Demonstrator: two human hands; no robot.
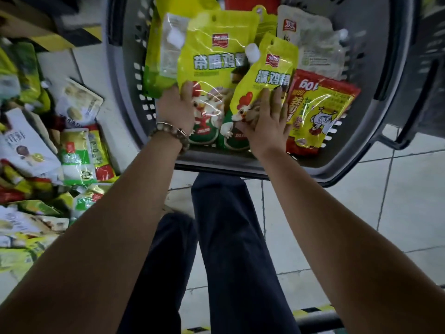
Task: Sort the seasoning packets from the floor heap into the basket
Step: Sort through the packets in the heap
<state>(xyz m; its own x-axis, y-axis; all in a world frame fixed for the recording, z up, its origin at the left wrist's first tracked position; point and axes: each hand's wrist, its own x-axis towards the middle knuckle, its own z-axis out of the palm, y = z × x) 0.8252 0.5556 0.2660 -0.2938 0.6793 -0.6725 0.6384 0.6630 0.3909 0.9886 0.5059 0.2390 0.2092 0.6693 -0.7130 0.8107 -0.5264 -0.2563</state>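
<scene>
A grey plastic basket (375, 56) stands on the floor in front of me and holds several seasoning packets. My left hand (175, 109), with a bead bracelet at the wrist, grips the lower left edge of a large yellow chicken-powder pouch (212, 49), thumb on its front. My right hand (265, 126) pinches the lower part of a smaller yellow pouch with a rooster picture (267, 75), fingers spread over it. Both pouches lie inside the basket. A red and yellow packet (320, 112) lies to the right of my right hand.
The heap of seasoning packets (48, 141) covers the floor at the left. White packets (313, 37) sit at the basket's back. A dark basket handle (414, 102) hangs at the right. My legs in dark trousers (228, 237) are below, on pale tiles (361, 213).
</scene>
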